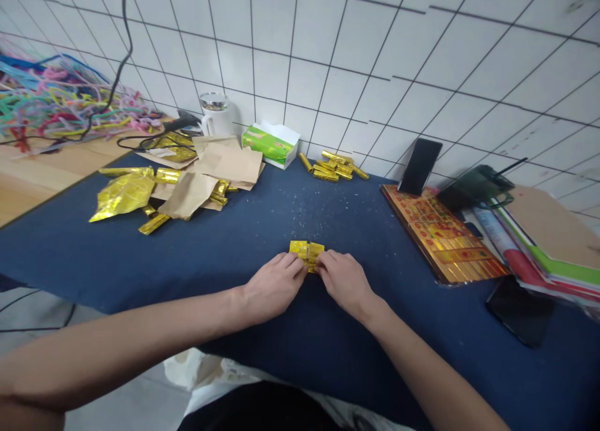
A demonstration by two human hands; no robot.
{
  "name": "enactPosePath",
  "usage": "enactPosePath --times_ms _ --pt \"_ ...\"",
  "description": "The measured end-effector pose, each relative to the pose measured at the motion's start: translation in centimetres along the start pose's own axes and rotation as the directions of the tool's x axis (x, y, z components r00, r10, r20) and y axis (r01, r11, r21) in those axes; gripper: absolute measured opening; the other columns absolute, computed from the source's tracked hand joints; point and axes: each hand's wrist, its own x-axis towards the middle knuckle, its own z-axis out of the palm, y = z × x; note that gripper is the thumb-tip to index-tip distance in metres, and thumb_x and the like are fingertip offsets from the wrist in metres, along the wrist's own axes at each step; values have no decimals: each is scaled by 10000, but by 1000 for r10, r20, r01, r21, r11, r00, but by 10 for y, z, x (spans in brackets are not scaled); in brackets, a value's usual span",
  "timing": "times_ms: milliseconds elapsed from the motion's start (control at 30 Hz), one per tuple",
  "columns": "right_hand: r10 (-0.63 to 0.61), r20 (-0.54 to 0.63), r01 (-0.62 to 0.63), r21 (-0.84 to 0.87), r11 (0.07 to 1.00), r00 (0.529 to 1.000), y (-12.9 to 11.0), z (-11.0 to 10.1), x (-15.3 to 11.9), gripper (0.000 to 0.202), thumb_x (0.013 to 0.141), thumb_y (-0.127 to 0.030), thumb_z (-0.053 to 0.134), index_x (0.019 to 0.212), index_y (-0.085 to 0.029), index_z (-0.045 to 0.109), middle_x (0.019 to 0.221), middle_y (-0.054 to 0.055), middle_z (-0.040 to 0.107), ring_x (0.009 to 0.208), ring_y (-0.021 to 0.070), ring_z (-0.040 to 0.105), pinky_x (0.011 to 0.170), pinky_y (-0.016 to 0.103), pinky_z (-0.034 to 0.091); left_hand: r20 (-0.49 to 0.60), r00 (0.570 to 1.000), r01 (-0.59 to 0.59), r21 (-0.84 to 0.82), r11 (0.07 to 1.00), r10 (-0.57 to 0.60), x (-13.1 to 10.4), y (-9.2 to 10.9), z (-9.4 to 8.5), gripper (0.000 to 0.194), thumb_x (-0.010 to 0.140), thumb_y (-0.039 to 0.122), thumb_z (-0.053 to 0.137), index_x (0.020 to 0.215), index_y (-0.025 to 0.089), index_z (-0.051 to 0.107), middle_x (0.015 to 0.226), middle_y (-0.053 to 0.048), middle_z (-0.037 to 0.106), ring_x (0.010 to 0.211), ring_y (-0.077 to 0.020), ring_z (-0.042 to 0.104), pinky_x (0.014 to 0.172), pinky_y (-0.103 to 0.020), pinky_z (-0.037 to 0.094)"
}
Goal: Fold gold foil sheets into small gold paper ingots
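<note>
A small piece of shiny gold foil paper (299, 248) lies at the middle of the dark blue cloth-covered table (262, 218), with a narrow lighter gap between its two gold parts. My left hand (276, 285) is closed on its near left edge, and my right hand (345, 282) pinches the near right edge. Fingers cover the lower part of the foil, so how it is folded there cannot be made out. Beyond my hands, against the wall, rests a small pile of gold foil rolls (330, 167).
Gold foil pieces (122, 193) and brown paper sheets (229, 161) lie at left, near a green tissue pack (269, 145) and white mug (216, 115). Colourful pipe cleaners (60, 106) heap farther left. A phone (419, 167), red-gold packet (445, 234) and dark green cup (475, 187) occupy the right.
</note>
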Motion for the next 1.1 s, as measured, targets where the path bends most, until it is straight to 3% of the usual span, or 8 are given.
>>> enactPosePath --times_ms 133,233,400,533,767,933,1100 --pt "-122 -175 126 11 992 977 1 1 -9 198 853 -174 412 767 -176 590 758 63 570 740 187 500 677 326 380 -28 999 -18 -60 998 16 0 -4 4 292 808 117 381 1068 92 512 1019 -100 516 1006 -206 452 904 -319 381" --pt "-204 -166 222 97 970 965 4 0 -12 157 835 -160 453 819 -184 607 813 68 575 783 190 493 702 334 413 -13 1000 -24 -100 995 23 2 -8 1 248 800 109 396 1000 101 541 963 -86 523 934 -198 481 856 -307 422" --pt "-222 -120 240 170 956 968 10 0 -9 116 803 -140 505 816 -185 611 854 69 576 818 199 502 709 350 448 -4 999 -44 -175 984 44 10 -16 -1 169 824 182 419 858 132 576 897 -72 540 903 -195 500 845 -329 433" --pt "-231 -144 253 162 954 962 11 2 -7 137 807 -123 482 827 -173 609 846 72 580 811 198 505 722 360 454 -24 999 -31 -231 972 27 14 -20 0 131 808 219 482 855 146 579 913 -63 553 932 -196 503 869 -342 419" --pt "-363 -236 392 88 916 901 11 11 -6 238 820 -57 362 839 -136 586 815 98 590 892 214 513 789 365 445 -42 999 -7 -309 951 -6 14 -19 -3 110 788 201 518 868 150 574 931 -61 555 929 -188 506 869 -338 418" --pt "-302 -236 343 158 926 924 13 11 -2 221 835 -75 353 835 -136 566 824 101 600 808 199 523 740 342 455 -90 994 22 -393 919 -63 12 -21 1 142 804 147 475 907 153 573 959 -56 567 950 -178 500 880 -313 410" --pt "-154 -219 223 339 914 964 14 7 4 173 853 -125 384 825 -172 549 791 55 602 740 169 523 696 312 451 -81 969 154 -546 824 -235 16 -26 5 164 804 136 471 887 180 606 912 -32 562 851 -141 539 799 -263 439"
